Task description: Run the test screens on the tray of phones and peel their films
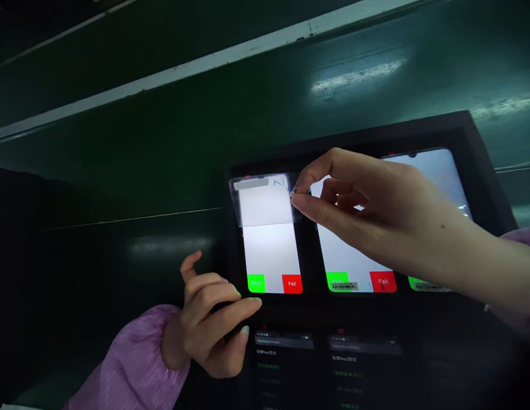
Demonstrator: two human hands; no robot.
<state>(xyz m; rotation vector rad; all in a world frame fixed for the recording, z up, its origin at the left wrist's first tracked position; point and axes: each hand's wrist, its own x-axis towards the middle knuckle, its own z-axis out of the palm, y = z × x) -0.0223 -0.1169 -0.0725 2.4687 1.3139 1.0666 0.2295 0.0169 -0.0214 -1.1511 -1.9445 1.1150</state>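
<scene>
My right hand (292, 195) pinches the right edge of a clear plastic film (265, 215) between thumb and index finger. The film lies across the upper part of a lit phone (271, 250) and carries a grey strip and blue handwriting. That phone has a white screen with a green Pass box and a red Fail box. My left hand (216, 319) is beside the phone's lower left corner, fingers loosely apart and holding nothing visible; whether its index fingertip touches anything I cannot tell.
Under my right forearm are a second lit phone (348, 256) and a third phone (439, 171), both partly hidden. Two dark-screened phones (284, 341) (362, 346) are in front. All sit in a black tray (456, 122) on a green surface (162, 171). A pale strip (230, 54) crosses behind.
</scene>
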